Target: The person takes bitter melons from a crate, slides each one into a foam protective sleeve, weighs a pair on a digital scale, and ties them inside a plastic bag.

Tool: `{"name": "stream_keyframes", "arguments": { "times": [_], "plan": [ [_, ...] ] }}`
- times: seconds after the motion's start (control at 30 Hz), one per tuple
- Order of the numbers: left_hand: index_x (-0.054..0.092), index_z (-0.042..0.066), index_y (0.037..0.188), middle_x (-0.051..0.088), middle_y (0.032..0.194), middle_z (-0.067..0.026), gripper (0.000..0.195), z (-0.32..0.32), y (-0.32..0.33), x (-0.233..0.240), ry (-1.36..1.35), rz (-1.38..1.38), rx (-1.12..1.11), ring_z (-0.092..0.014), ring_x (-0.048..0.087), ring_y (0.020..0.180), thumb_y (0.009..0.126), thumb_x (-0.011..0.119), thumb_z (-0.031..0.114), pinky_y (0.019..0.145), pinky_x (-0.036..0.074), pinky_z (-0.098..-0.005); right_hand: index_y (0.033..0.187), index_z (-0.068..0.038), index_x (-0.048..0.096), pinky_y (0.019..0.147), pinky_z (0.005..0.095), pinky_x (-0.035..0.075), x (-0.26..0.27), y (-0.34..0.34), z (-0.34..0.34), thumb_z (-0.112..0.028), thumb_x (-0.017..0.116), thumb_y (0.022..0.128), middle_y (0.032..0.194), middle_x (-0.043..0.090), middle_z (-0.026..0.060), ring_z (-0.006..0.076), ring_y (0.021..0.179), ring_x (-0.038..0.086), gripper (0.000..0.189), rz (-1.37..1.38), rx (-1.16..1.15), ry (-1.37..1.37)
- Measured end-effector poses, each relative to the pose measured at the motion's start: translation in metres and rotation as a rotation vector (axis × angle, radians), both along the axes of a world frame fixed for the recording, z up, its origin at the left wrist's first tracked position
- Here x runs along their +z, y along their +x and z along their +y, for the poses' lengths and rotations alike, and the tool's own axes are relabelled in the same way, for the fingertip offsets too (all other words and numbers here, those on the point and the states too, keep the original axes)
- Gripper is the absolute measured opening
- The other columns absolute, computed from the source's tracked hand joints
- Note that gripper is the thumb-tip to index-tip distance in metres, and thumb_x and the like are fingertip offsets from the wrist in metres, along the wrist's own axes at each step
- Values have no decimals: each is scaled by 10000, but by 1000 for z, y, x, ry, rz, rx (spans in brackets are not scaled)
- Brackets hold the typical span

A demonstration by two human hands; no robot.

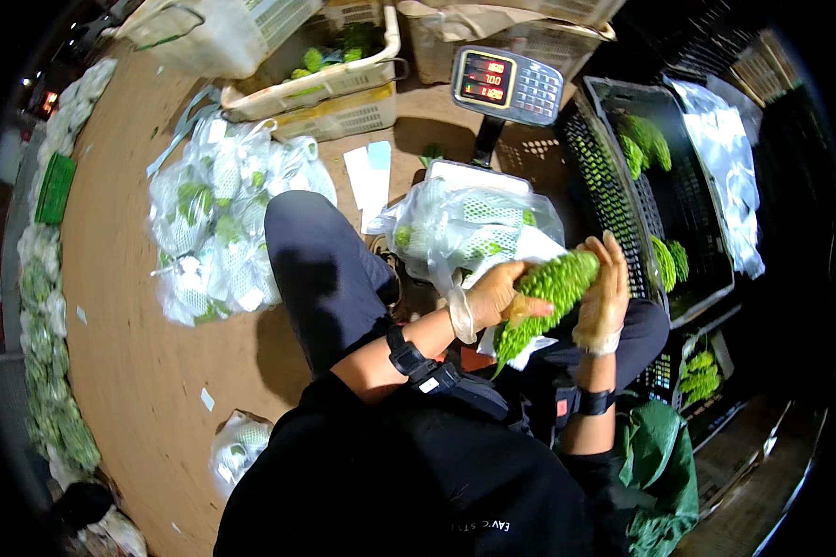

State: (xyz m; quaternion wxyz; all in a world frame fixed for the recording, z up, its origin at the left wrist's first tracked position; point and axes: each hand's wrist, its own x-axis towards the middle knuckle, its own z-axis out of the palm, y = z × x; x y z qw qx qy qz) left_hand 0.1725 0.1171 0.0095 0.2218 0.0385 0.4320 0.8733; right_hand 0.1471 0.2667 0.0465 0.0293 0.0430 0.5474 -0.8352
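My gloved left hand (496, 298) grips a green bitter melon (556, 289) around its middle, thumb laid across the near side. The melon is tilted over my lap, its narrow stem end pointing down. My gloved right hand (602, 296) is at the upper end, palm towards it and fingers stretched out straight; it seems to touch that end without closing on it. Just beyond my hands, a clear plastic bag (453, 223) of bitter melons in white foam nets lies on the digital scale's platform (477, 174). White paper (533, 351) lies below the melon.
The scale's lit display (488, 80) stands beyond the bag. To the right, a black crate (697, 209) holds several bitter melons (644, 143). Filled bags (216, 209) lie left of my knee, a smaller bag (240, 445) behind. Pale crates (348, 104) stand ahead; green sheeting (658, 452) lies right.
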Motion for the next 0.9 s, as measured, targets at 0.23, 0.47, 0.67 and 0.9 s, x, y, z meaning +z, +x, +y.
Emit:
{"name": "stream_keyframes", "arguments": {
  "times": [0.23, 0.47, 0.67, 0.9],
  "plan": [
    [353, 47, 1285, 421, 1248, -164, 530, -13, 1, -26, -603, 379, 204, -232, 402, 1150, 841, 543, 265, 971, 299, -337, 1224, -67, 411, 911, 337, 390, -74, 18, -3, -372, 664, 688, 1135, 504, 57, 205, 1044, 487, 666, -215, 374, -241],
    [319, 45, 1279, 487, 1146, -117, 600, -49, -41, -28, -450, 287, 196, -186, 497, 993, 738, 573, -14, 851, 410, -285, 1182, -97, 444, 836, 364, 448, -63, 8, 5, -409, 719, 593, 1169, 459, 128, 262, 1017, 488, 721, -92, 340, -487],
    [468, -31, 1071, 564, 969, -123, 248, -59, -51, -10, 487, -342, -191, -179, 576, 892, 852, 494, 82, 785, 497, -279, 1221, -62, 390, 702, 407, 528, -53, 6, 20, -399, 753, 597, 1249, 384, 151, 344, 1089, 446, 796, -29, 513, -518],
    [513, -40, 1007, 589, 868, -134, 521, -17, -16, -66, -918, 406, 43, -243, 560, 807, 820, 532, 445, 752, 433, -342, 1211, -73, 410, 871, 358, 404, -55, 22, 0, -452, 629, 703, 1151, 484, 90, 225, 997, 496, 671, -431, 233, -632]
  ]
}}
